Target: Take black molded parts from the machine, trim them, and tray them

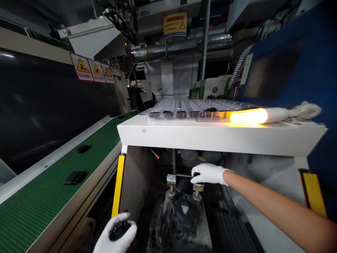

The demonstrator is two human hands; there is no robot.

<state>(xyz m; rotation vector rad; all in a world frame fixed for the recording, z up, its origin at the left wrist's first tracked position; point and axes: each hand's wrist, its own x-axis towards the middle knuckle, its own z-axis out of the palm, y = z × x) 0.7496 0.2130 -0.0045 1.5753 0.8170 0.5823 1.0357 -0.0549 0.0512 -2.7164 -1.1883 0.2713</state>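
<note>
My right hand (pixel 209 174), in a white glove, reaches into the open machine bay and closes on a small black part (pixel 196 174) beside a metal rod and fitting (pixel 171 179). My left hand (pixel 117 234), also gloved, is low at the bottom edge, its fingers wrapped round a black plastic piece (pixel 118 229). Below the right hand sits a dark mechanism (pixel 184 211) with a triangle mark.
A green conveyor belt (pixel 52 189) runs along the left with two black parts (pixel 75 177) on it. The white machine top (pixel 210 135) carries a clear blister tray (pixel 195 108) and a glowing orange lamp (pixel 249 116). Yellow strips (pixel 118 184) flank the bay opening.
</note>
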